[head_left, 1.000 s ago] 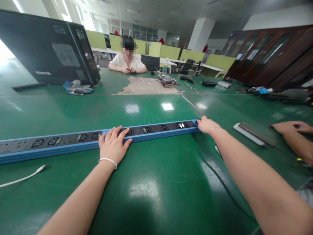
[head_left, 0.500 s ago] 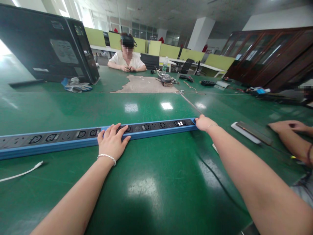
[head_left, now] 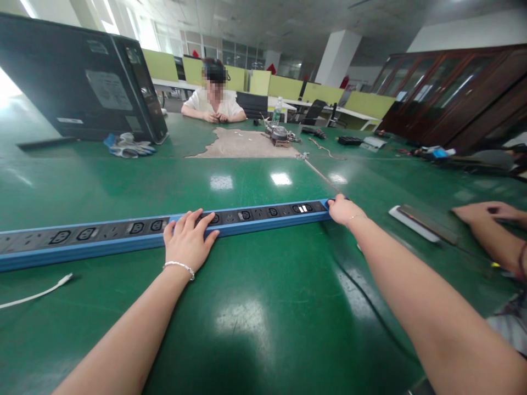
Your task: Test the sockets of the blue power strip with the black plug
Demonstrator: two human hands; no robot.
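Note:
A long blue power strip (head_left: 255,215) with black sockets lies across the green table, its left end running out of view. My left hand (head_left: 188,238) is laid over its middle, fingers spread across the sockets toward the far edge and thumb at the near side, gripping across it. At the strip's right end, my right hand (head_left: 345,209) is closed around the tip, so that end is partly hidden. Just beyond those fingers a thin rod or cord (head_left: 323,176) runs away over the table. A dark cable (head_left: 370,307) curves beneath my right forearm.
A black computer case (head_left: 82,82) stands at the left, with gloves (head_left: 128,147) before it. A white cable (head_left: 39,296) lies near left. A white flat object (head_left: 414,224) is beside another person's hand (head_left: 473,213) at right. Someone sits across the table, near a bottle (head_left: 277,109).
Both hands keep the same hold, and the power strip stays practically in place. The person's hand at the right has barely moved.

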